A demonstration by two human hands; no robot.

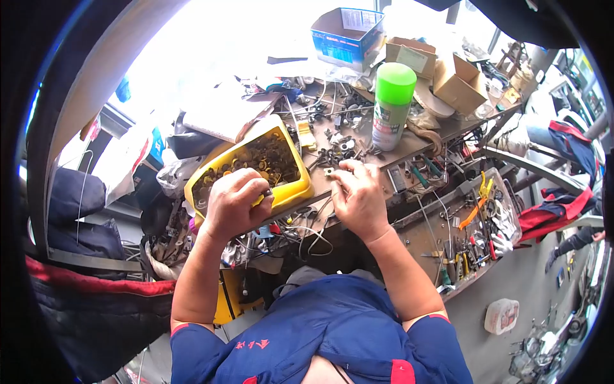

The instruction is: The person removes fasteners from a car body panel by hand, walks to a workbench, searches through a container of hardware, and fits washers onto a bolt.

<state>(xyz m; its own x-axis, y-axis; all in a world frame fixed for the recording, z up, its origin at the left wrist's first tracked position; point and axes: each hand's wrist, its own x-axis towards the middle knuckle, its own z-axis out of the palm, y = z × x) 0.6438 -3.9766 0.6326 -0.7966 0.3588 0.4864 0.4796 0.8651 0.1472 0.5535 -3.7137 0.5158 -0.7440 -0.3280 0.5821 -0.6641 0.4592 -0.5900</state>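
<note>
My left hand (236, 203) is closed over the front rim of a yellow bin (295, 195). A small dark metal piece (268, 192) shows between its thumb and fingers; its exact kind I cannot make out. Many small dark and brass-coloured fittings (259, 153) lie heaped inside the bin. My right hand (361, 197) is over the bench's front edge, its fingers loosely bent and the thumb apart from them. Just beyond those fingertips is a small pale metal part (329, 171), and more loose metal parts (342, 150) lie behind it.
A green-capped spray can (391, 105) stands upright right of the loose parts. Behind it are a blue box (348, 41) and open cardboard boxes (460, 83). Below right, a tray (508, 192) holds tools, with orange cutters (473, 213) nearby. Wires (313, 237) hang below the bench edge.
</note>
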